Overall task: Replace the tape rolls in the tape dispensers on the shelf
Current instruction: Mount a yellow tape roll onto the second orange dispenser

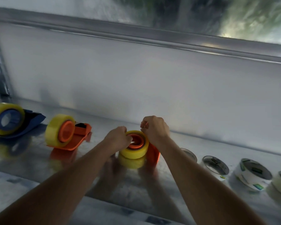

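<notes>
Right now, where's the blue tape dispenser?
In the head view, the blue tape dispenser sits far left on the metal shelf, beside an orange dispenser.

We can read no words, brand names or numbers anywhere. The wrapped tape roll (253, 174) on the right of the shelf (39, 161) carries printed green and yellow label patches, but their lettering is too blurred for us to read.

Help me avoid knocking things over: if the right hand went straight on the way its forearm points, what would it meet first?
Probably nothing on the shelf: the right hand points up-left, past the yellow roll, toward the bare back wall. Depth is unclear.
</notes>
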